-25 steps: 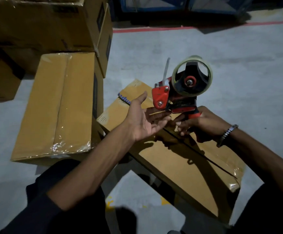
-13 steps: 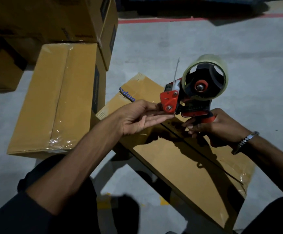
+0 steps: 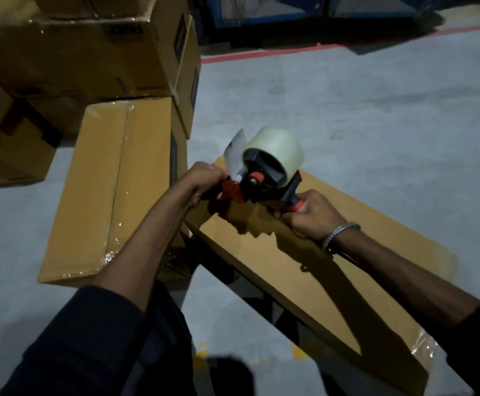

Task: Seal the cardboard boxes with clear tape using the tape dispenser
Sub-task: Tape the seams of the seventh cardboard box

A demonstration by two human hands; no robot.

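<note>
Tape dispenser (image 3: 264,178) at frame centre, poised over the far end of the cardboard box (image 3: 304,270) lying on the floor (image 3: 361,115), likely to start a strip at that edge. Right hand (image 3: 311,215) clenched round its handle; left hand (image 3: 204,178) curled at the red front, apparently pinching the tape end

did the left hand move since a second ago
Yes. The left hand was open, palm up, over the box; it has gone forward to the tape dispenser's red front and curled there.
</note>
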